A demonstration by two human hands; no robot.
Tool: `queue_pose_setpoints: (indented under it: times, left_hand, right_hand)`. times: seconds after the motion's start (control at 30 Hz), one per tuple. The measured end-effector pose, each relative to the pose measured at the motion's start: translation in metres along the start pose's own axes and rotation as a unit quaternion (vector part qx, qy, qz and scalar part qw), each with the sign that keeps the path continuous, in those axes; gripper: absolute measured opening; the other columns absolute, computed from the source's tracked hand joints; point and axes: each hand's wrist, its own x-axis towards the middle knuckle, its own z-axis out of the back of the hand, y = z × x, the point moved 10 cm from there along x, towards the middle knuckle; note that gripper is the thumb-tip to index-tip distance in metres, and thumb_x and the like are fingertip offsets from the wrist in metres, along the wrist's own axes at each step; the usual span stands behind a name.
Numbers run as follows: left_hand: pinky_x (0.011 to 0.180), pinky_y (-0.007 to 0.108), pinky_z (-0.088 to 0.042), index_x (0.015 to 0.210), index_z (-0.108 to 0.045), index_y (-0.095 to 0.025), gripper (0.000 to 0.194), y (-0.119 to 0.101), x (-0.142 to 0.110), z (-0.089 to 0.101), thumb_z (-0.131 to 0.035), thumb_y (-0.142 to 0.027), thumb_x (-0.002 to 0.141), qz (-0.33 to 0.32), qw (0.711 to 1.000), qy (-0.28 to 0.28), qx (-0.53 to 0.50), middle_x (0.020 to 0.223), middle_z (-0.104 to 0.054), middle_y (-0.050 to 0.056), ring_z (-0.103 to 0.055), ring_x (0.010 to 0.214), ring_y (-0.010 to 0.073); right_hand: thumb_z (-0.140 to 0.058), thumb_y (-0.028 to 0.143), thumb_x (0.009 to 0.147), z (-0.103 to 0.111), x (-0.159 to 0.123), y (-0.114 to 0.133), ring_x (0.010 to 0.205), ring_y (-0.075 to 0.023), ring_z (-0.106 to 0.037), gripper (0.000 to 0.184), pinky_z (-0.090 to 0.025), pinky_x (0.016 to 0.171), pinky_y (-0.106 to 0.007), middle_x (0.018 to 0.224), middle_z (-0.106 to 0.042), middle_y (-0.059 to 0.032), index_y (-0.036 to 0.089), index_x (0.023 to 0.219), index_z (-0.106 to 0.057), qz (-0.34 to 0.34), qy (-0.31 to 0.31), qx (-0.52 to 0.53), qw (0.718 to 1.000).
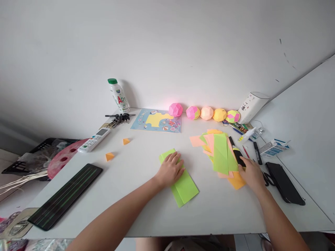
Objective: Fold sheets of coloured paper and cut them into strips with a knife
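My left hand (170, 169) lies flat, fingers stretched, on a folded green paper strip (185, 186) in the middle of the white table (146, 205). My right hand (251, 173) grips the lower end of a black and yellow highlighter (237, 152) that rests on the edge of a pile of coloured paper strips (220, 153), green, pink and orange. Two small folded orange paper pieces (110, 156) sit to the left.
Several paper balls (206, 113) line the wall beside a sticker sheet (157, 120), a bottle (118, 94), keys (119, 119) and a remote (93, 139). A black board (65, 195) lies at left. Pens (258, 152), scissors and a phone (284, 181) lie at right.
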Motion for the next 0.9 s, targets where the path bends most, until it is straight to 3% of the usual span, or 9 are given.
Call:
queue_pose_setpoints:
  times: [0.1,0.17,0.3,0.43,0.57,0.9]
  left_hand:
    - [0.105,0.052,-0.037,0.111,-0.063,-0.016,0.037,0.000,0.000,0.002,-0.036,-0.035,0.095,0.004,1.000,0.000,0.009,0.127,-0.055,0.016,-0.043,0.128,0.0325]
    - [0.105,0.051,-0.037,0.109,-0.063,-0.015,0.037,0.000,0.001,0.004,-0.034,-0.034,0.096,0.006,1.000,-0.001,0.004,0.126,-0.055,0.016,-0.044,0.128,0.0318]
    - [0.105,0.052,-0.037,0.108,-0.064,-0.016,0.038,0.001,0.001,0.004,-0.032,-0.033,0.096,0.010,1.000,-0.002,-0.005,0.125,-0.055,0.016,-0.044,0.127,0.0313]
    - [0.105,0.054,-0.036,0.109,-0.063,-0.018,0.036,0.002,0.001,0.003,-0.033,-0.033,0.095,0.014,1.000,0.001,-0.015,0.125,-0.056,0.014,-0.043,0.128,0.0314]
    - [0.105,0.053,-0.036,0.109,-0.063,-0.018,0.037,0.003,0.001,0.003,-0.032,-0.033,0.096,0.016,1.000,0.004,-0.013,0.126,-0.056,0.014,-0.043,0.128,0.0315]
    - [0.107,0.052,-0.034,0.110,-0.062,-0.016,0.036,0.001,0.000,0.001,-0.035,-0.034,0.095,0.013,1.000,0.006,-0.006,0.127,-0.055,0.016,-0.042,0.129,0.0322]
  right_hand:
    - [-0.043,0.026,0.082,0.025,-0.017,-0.001,0.106,-0.0322,-0.059,0.040,-0.047,0.091,-0.050,0.112,-0.066,-0.0169,0.013,0.116,-0.060,0.009,-0.020,0.045,0.999]
    - [-0.046,0.032,0.086,0.048,-0.043,0.005,0.113,-0.0304,-0.058,0.038,-0.048,0.095,-0.047,0.121,-0.062,-0.0152,0.017,0.118,-0.059,0.043,-0.026,0.152,0.987]
    - [-0.052,0.028,0.087,0.056,-0.120,0.046,0.118,-0.0251,-0.057,0.032,-0.051,0.096,-0.038,0.127,-0.061,-0.0075,0.030,0.117,-0.064,0.157,0.163,0.282,0.932]
    - [-0.052,0.019,0.085,0.050,-0.171,0.074,0.119,-0.0242,-0.057,0.038,-0.052,0.093,-0.034,0.130,-0.060,-0.0076,0.033,0.118,-0.065,0.184,0.293,0.294,0.891]
    - [-0.054,0.018,0.082,0.043,-0.173,0.087,0.120,-0.0256,-0.056,0.040,-0.051,0.094,-0.037,0.130,-0.060,-0.0075,0.032,0.117,-0.067,0.178,0.331,0.277,0.884]
    - [-0.050,0.020,0.085,0.041,-0.165,0.091,0.121,-0.0239,-0.055,0.038,-0.050,0.096,-0.036,0.132,-0.058,-0.0073,0.030,0.117,-0.067,0.165,0.316,0.262,0.897]
